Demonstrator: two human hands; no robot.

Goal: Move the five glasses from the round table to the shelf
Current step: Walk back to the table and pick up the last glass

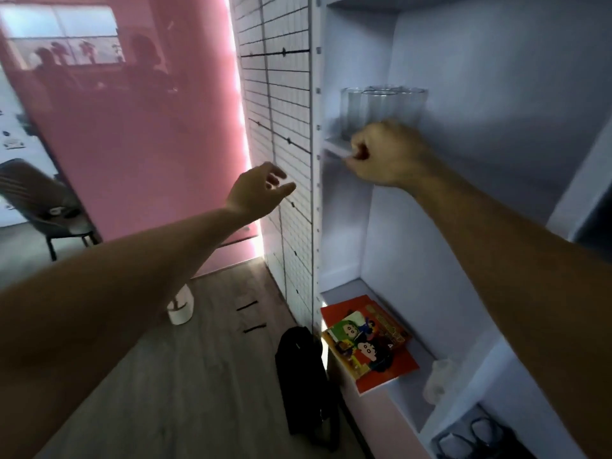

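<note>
Several clear glasses (381, 107) are clustered upright on the white shelf (337, 145), toward its left end. The right hand (384, 154) is held at the shelf's front edge just below them, fingers curled with nothing seen gripped. The left hand (256, 190) is raised left of the shelf, fingers loosely apart.

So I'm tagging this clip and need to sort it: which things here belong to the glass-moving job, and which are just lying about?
Job:
glasses, clustered on the shelf
right hand, curled at the shelf edge
left hand, open, empty

Lying about:
cartoon books on a lower shelf
black bag on the floor
chair
white container
</note>
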